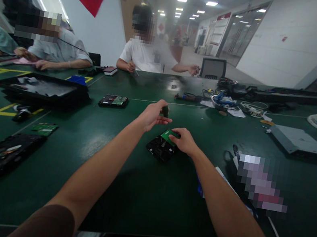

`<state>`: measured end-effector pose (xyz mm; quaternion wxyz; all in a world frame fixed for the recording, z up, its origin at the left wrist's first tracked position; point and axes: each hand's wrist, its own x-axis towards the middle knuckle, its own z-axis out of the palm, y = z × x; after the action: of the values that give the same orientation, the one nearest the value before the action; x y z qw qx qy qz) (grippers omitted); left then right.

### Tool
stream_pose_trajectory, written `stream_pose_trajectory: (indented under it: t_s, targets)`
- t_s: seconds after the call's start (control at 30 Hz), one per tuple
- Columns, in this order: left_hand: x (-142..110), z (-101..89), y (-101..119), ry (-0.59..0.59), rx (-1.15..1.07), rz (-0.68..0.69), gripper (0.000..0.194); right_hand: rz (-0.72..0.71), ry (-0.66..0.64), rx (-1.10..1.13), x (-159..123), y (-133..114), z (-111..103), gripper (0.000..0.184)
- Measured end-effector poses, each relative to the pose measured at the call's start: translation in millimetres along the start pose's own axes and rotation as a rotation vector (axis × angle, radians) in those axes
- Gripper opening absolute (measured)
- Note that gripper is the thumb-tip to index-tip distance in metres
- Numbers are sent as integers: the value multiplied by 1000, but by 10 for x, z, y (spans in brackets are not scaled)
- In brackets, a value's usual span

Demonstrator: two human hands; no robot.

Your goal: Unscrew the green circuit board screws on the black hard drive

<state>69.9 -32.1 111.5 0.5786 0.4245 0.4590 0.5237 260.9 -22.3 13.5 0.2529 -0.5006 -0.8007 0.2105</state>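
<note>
A hard drive (159, 148) lies on the dark green table with its underside up. It is black, with a green circuit board (168, 135) at its far end. My right hand (184, 140) grips the drive's far right edge, the thumb resting on the board. Just above and beyond the drive is my left hand (153, 116), apart from it. Its thumb and fingers close around a small dark olive thing (165, 111), whose kind I cannot make out.
Another hard drive (113, 101) lies beyond my left arm. At left are a black tray (43, 90), a loose green board (44, 127) and a black casing (1, 154). A grey metal box (300, 141), cables (224, 99) and a blurred-out item (260, 183) lie right. Co-workers sit opposite.
</note>
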Motion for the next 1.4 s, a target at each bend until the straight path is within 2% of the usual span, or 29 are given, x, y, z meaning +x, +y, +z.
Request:
stream_pose_trajectory:
  t_s: [0.23, 0.47, 0.67, 0.87, 1.1, 1.33, 1.4]
  targets:
    - [-4, -10, 14, 41, 137, 63, 25, -15, -18, -9, 22, 9, 13, 27]
    - [-11, 25, -26, -100, -21, -2, 23, -43, -7, -43, 40, 51, 41, 32]
    - [22, -15, -17, -22, 63, 36, 27, -26, -20, -27, 35, 52, 33, 30]
    - [-16, 17, -14, -43, 42, 20, 24, -32, 5, -38, 39, 88, 61, 38]
    - [38, -46, -13, 25, 130, 41, 30, -36, -11, -37, 36, 59, 37, 29]
    - [-30, 28, -9, -78, 70, 11, 24, -21, 10, -42, 32, 61, 56, 35]
    - [-27, 21, -10, -72, 87, 18, 25, -31, 4, -41, 35, 64, 53, 35]
